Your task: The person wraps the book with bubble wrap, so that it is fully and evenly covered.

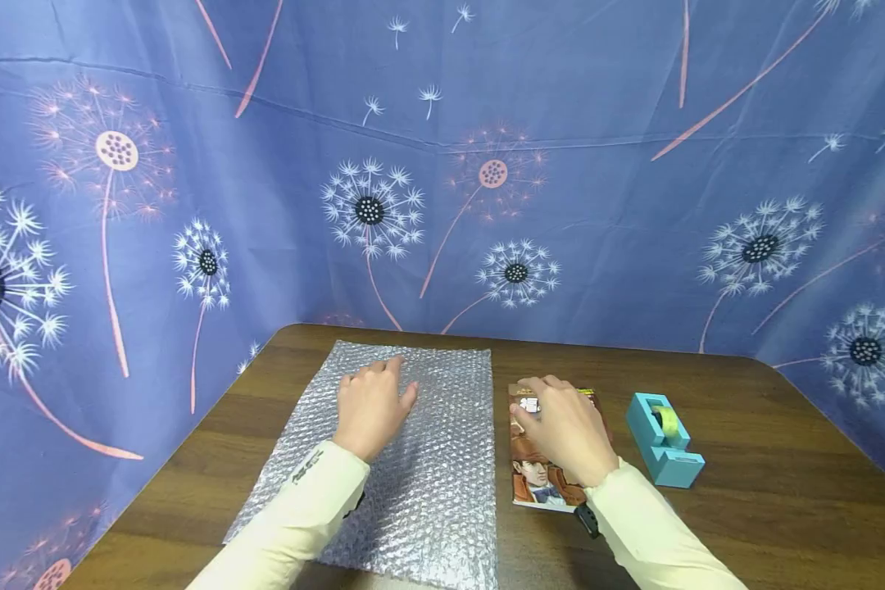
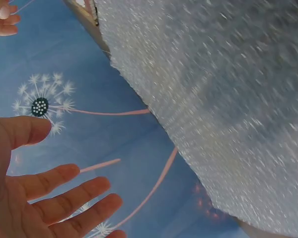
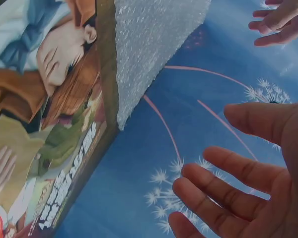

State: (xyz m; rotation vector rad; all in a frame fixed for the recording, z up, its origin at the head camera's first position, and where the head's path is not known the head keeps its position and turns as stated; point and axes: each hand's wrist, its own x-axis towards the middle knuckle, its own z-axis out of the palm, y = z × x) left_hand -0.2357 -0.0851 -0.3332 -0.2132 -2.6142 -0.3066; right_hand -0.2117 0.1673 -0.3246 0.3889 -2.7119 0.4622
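Note:
A sheet of bubble wrap lies flat on the left part of the table. Above it hovers my left hand, fingers relaxed and spread, holding nothing; the left wrist view shows the same loose fingers apart from the wrap. To the right of the sheet lies a book with an illustrated cover, a figure in brown on it. My right hand is over the book and hides part of its cover. In the right wrist view its fingers are loosely extended, with nothing in them.
A turquoise tape dispenser with a yellow-green roll of tape stands right of the book. The brown wooden table ends at a blue cloth with dandelion prints, which hangs behind and at the sides.

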